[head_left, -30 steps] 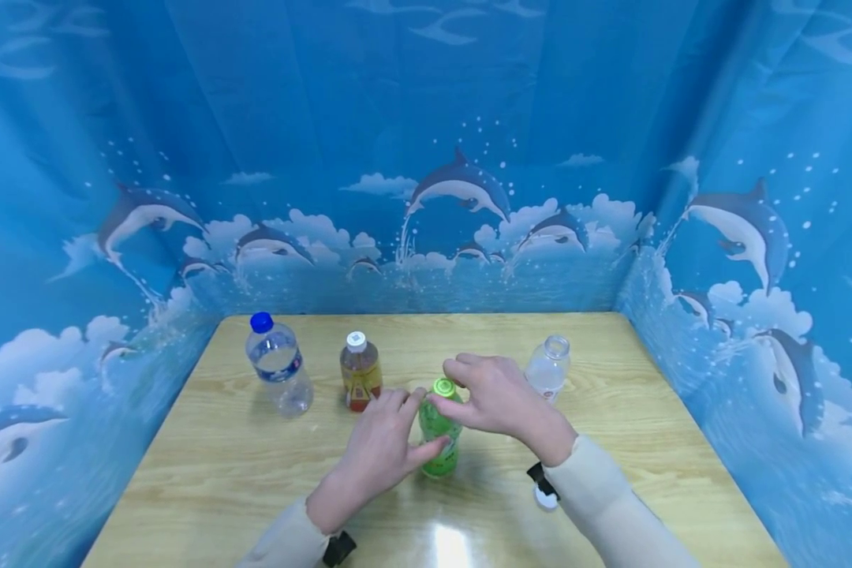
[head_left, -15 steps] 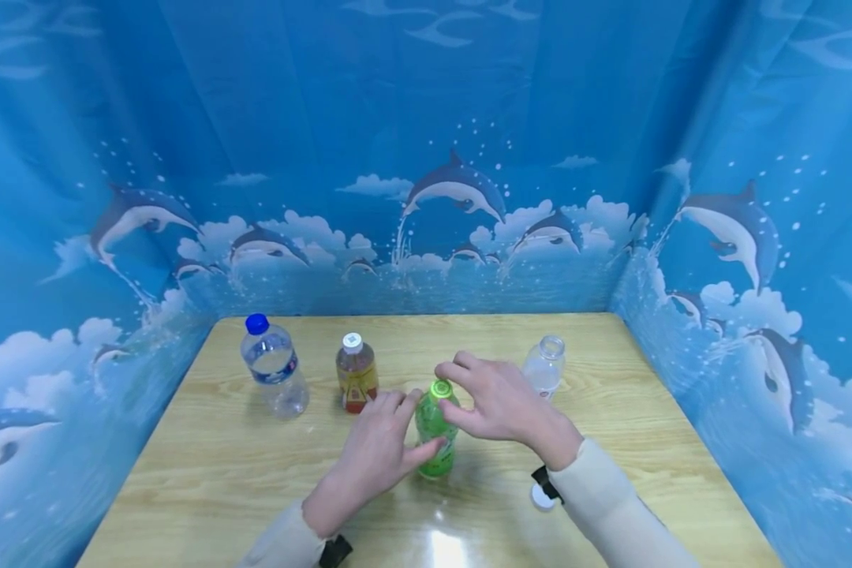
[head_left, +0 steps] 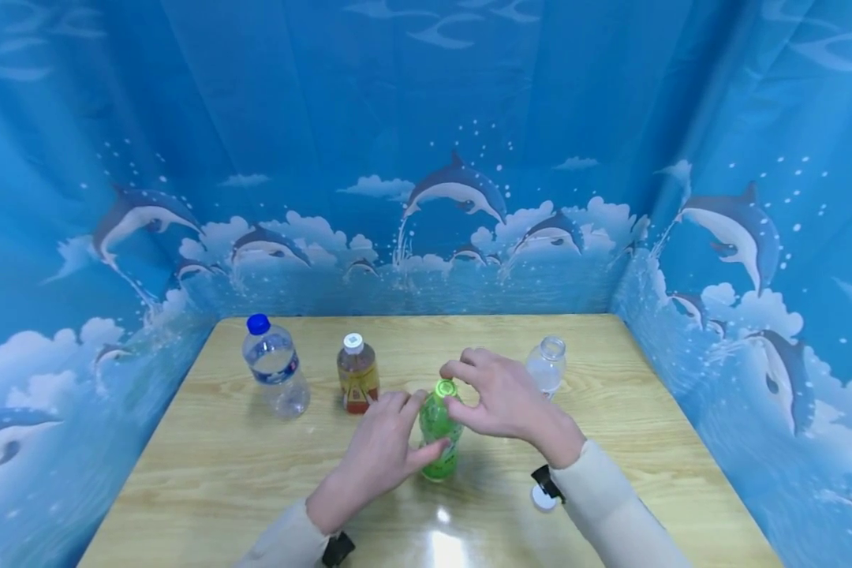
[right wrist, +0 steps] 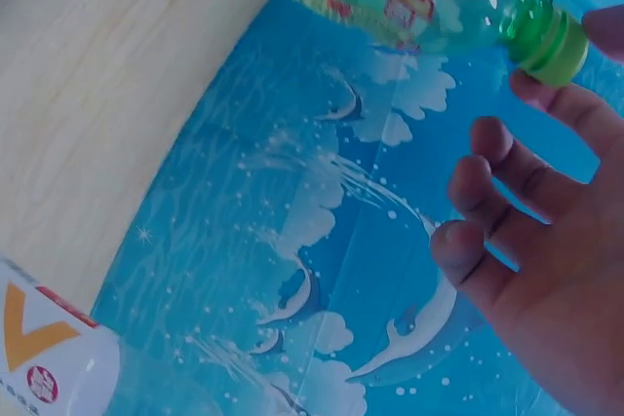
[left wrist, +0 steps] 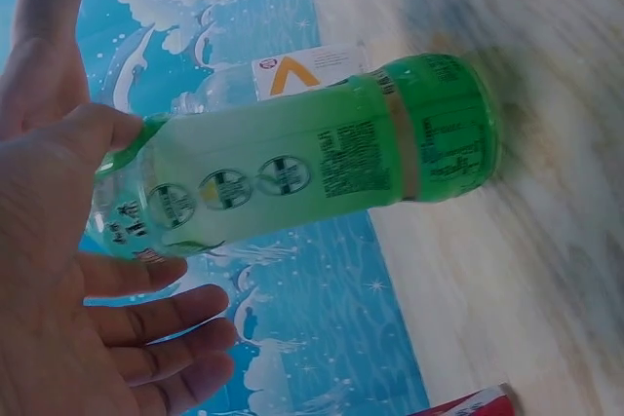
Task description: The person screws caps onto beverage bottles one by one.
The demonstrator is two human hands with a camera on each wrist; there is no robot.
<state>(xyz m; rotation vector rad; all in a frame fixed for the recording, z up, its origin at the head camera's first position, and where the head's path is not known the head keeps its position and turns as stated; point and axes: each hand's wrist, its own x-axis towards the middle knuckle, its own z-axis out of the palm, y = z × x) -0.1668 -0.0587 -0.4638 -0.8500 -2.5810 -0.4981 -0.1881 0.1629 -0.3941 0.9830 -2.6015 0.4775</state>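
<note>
A green plastic bottle stands upright on the wooden table, with printed sides visible in the left wrist view. My left hand holds it around the upper part between thumb and forefinger, while the other fingers spread away from it. At the top, my right hand pinches the light green cap with thumb and forefinger. Its remaining fingers are loosely bent and touch nothing. The cap sits on the bottle's neck.
A clear bottle with a blue cap and a brown drink bottle with a white cap stand at left. Behind my right hand stands an uncapped clear bottle. A loose white cap lies near my right sleeve. Dolphin-print curtains surround the table.
The green bottle and my right hand have shifted very slightly to the right over the last half second. Both hands keep their hold, and the other bottles stay in place.
</note>
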